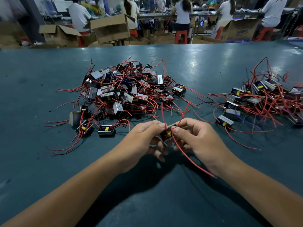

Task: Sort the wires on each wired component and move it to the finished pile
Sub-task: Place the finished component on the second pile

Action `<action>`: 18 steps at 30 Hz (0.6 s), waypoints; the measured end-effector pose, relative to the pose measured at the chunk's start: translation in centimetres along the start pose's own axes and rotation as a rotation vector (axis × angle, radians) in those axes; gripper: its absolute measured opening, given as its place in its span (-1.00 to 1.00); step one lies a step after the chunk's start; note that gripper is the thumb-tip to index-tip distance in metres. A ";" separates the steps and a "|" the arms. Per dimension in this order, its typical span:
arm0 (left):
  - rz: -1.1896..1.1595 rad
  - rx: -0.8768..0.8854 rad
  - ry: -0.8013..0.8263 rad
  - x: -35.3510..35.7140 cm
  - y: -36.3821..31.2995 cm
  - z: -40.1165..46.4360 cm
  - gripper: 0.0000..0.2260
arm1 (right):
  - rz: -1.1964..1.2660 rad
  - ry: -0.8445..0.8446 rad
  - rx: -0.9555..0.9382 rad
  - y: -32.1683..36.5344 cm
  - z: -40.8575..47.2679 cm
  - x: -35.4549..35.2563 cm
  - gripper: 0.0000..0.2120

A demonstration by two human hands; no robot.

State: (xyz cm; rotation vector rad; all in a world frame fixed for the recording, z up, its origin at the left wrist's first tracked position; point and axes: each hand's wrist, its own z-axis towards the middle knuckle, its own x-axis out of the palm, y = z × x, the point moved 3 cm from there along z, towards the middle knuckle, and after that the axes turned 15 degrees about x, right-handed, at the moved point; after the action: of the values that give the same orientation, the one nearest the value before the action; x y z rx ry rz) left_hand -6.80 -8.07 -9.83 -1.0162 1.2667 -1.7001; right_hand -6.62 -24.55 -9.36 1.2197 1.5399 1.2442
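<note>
A small black wired component (167, 133) with a yellow part and red wires is held just above the table, between both hands. My left hand (141, 141) grips its left side. My right hand (196, 141) pinches its right side and the red wires, which cross upward and also trail down toward my right wrist. A large tangled pile of the same components (124, 94) lies ahead at centre-left. A second pile (262, 99) lies at the right.
The dark teal table (49, 161) stretches wide around my arms. Loose components (106, 131) sit at the near edge of the centre pile. Beyond the far edge are cardboard boxes (109, 28), red stools and seated people working.
</note>
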 end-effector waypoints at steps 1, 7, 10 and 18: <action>0.040 0.018 -0.001 0.1 0.0 0.0 -0.67 | -0.002 0.006 0.002 -0.1 -0.1 0.1 -0.74; 0.254 0.060 0.012 -0.1 -0.4 0.0 -0.75 | 0.067 0.072 0.121 -0.2 -0.1 0.4 -0.72; 0.438 0.094 0.076 -0.1 -0.5 -0.2 -0.84 | 0.094 0.167 0.255 -0.3 -0.2 0.6 -0.55; 0.688 0.064 0.217 -0.3 -1.2 -0.4 -0.73 | 0.180 0.335 0.433 -0.3 -0.4 0.2 -0.69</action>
State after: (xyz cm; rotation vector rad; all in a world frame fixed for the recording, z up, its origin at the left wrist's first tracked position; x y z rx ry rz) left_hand -7.22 -7.40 -8.82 -0.2911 1.4691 -1.3108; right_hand -7.08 -24.41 -9.62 1.5052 2.0601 1.3220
